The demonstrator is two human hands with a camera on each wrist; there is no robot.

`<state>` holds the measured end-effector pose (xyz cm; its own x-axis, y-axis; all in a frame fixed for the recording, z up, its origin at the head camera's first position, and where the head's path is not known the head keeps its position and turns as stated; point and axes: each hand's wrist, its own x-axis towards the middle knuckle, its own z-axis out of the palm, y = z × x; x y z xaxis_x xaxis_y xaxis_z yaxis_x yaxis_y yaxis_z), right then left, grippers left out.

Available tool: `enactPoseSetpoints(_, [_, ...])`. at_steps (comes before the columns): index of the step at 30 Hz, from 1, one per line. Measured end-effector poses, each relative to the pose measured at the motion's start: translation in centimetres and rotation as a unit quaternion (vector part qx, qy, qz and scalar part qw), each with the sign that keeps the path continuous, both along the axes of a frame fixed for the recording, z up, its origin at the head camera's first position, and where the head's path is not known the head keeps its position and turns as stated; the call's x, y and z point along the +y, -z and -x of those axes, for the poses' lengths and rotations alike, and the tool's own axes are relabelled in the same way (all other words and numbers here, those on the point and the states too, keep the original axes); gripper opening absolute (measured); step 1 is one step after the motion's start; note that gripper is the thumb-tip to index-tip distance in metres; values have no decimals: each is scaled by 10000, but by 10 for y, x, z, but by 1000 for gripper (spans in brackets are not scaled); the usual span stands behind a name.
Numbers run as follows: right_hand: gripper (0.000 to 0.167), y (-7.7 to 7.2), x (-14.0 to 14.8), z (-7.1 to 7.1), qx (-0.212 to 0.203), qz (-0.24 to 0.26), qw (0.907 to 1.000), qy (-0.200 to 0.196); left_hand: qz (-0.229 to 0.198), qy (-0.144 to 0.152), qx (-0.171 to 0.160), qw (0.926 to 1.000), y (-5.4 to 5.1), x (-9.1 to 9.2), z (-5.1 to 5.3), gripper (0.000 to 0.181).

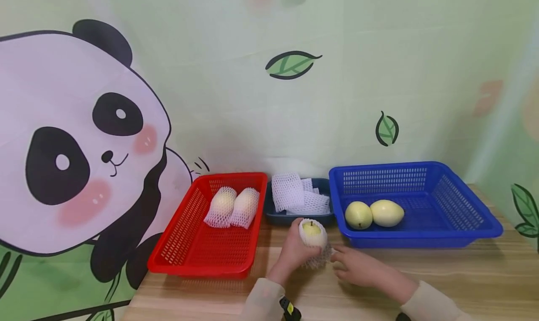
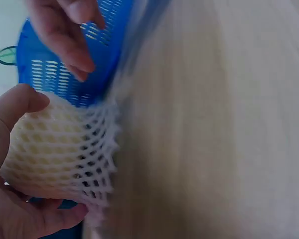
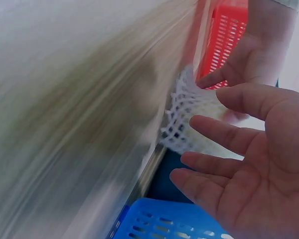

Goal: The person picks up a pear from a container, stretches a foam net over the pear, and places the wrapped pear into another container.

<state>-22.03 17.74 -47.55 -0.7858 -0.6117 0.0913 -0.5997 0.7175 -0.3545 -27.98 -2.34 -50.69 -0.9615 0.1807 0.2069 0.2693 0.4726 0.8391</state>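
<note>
My left hand (image 1: pixel 293 251) grips a pale yellow pear (image 1: pixel 311 229) in a white foam net sleeve (image 2: pixel 97 149). The stem end shows at the top in the head view, and loose netting extends beyond the fruit in the left wrist view. Just to the right is my right hand (image 1: pixel 358 267), its fingers extended and spread in the right wrist view, holding nothing. Its fingertips are close to the loose netting; whether they touch it I cannot tell.
A red basket (image 1: pixel 210 267) on the left holds two net-covered pears (image 1: pixel 245 204). Behind my hands, a dark teal basket (image 1: pixel 278 218) contains white foam nets (image 1: pixel 287 191). On the right, a blue basket (image 1: pixel 421 241) holds two bare pears (image 1: pixel 387 213). All stand on a wooden table (image 1: pixel 476 283).
</note>
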Motion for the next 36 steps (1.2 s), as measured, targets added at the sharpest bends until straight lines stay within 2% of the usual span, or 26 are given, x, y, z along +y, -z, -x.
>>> enactPoseSetpoints(2, [24,1,3,-2,14,12,10000,40,-48,-102,84,9999,-6,1,-1,89])
enactPoseSetpoints(5, [24,1,6,-5,0,80,9999,100,-111,-203,128,9997,-21,2,-6,86])
enactPoseSetpoints(12, [27,-14,2,-9,330,234,9992,23,111,-265,283,9992,-77,-8,-23,88])
enactPoseSetpoints(17, [25,-33,-14,-14,585,419,9974,-83,385,-246,137,9989,-114,-29,-35,91])
enactPoseSetpoints(22, [24,-49,-36,-16,767,560,9952,-222,600,-298,-24,9977,-143,-60,-41,90])
enactPoseSetpoints(25, [24,-56,-48,-15,1062,640,9915,-395,742,-260,-67,9969,-154,-80,-39,89])
enactPoseSetpoints(29, [24,-60,-62,-13,1476,720,9844,-629,949,-268,-246,9948,-163,-107,-33,88])
enactPoseSetpoints(36, [28,-67,-94,-6,1574,816,9786,-1046,1318,-410,-919,9862,-177,-157,-18,96])
